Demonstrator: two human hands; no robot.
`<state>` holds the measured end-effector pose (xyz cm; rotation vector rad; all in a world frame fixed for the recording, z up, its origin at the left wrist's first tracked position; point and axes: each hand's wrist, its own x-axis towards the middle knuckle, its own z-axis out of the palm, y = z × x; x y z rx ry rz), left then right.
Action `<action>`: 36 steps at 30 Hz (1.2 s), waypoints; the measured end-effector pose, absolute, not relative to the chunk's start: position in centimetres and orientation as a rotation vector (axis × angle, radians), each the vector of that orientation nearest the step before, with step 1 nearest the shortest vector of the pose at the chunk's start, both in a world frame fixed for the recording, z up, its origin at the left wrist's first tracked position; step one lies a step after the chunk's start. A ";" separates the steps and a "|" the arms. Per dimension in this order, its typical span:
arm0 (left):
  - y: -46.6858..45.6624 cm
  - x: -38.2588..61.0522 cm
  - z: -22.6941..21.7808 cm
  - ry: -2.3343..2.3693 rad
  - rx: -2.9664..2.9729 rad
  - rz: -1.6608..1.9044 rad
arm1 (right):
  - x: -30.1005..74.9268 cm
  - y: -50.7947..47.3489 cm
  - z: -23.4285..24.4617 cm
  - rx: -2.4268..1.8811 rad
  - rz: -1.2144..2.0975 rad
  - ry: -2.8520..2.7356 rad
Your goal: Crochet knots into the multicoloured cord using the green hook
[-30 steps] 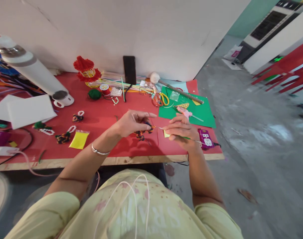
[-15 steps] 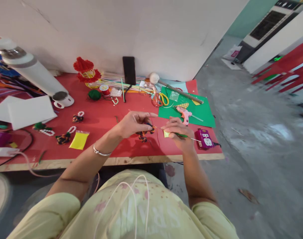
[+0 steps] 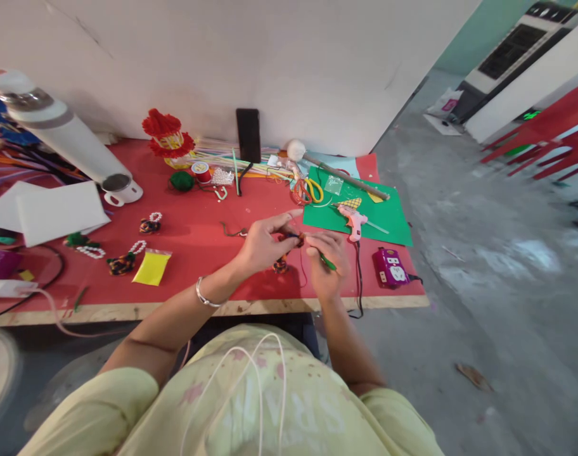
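My left hand [image 3: 265, 244] is closed on a small dark knotted yarn piece [image 3: 280, 263] with orange flecks, pinched between thumb and fingers; part of it hangs below them. Close against it, my right hand [image 3: 329, 266] has its fingertips at the yarn piece's right end. A green-handled tool [image 3: 327, 261] lies in the right hand's grip; its thin metal shaft does not show now. A thin reddish thread [image 3: 301, 269] hangs between the hands. Behind the fingers, the exact contact is hidden.
A pink glue gun [image 3: 354, 221], scissors [image 3: 314, 190] and a stick lie on or near green card [image 3: 400, 221]. A purple power socket [image 3: 388, 267] stands at right. Leftward are a yellow packet [image 3: 151, 266], beaded yarn pieces [image 3: 122, 264], a mug [image 3: 120, 190] and a tall flask [image 3: 63, 130].
My right hand has moved left to meet the left hand, which shifted slightly right with the yarn piece. The tool's shaft has gone from view, and the glue gun's cord now shows.
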<state>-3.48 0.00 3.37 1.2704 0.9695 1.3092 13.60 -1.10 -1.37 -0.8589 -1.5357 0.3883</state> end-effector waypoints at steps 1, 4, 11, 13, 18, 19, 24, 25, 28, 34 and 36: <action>-0.1 -3.1 3.2 0.985 1.221 1.366 | 13.0 -1.4 -1.8 -0.897 0.289 -1.509; -0.1 -2.8 3.0 0.834 0.945 1.309 | 12.0 -1.4 -2.6 -0.865 0.163 -1.393; 0.8 -5.8 4.0 0.713 0.832 1.041 | 15.8 1.4 0.7 -0.625 0.451 -1.692; 0.9 -6.2 4.2 0.719 0.872 1.028 | 17.1 1.8 2.0 -0.580 0.454 -1.792; 0.9 -6.1 4.3 0.703 0.897 1.009 | 18.3 2.0 2.8 -0.542 0.435 -1.897; 0.9 -6.1 4.3 0.705 0.905 1.007 | 18.3 1.9 2.7 -0.540 0.442 -1.894; 1.2 -6.6 4.2 0.734 0.981 0.959 | 18.3 2.0 2.3 -0.523 0.509 -1.851; 1.3 -6.8 4.3 0.742 0.998 0.941 | 18.3 2.1 2.4 -0.520 0.524 -1.860; 1.6 -7.4 4.5 0.752 1.037 0.907 | 18.9 2.4 3.2 -0.520 0.581 -1.918; 1.8 -7.5 4.7 0.762 1.106 0.847 | 19.4 2.8 3.0 -0.494 0.902 -1.851; 1.7 -6.7 4.4 0.750 1.131 0.859 | 18.2 2.4 1.7 -0.521 1.029 -1.691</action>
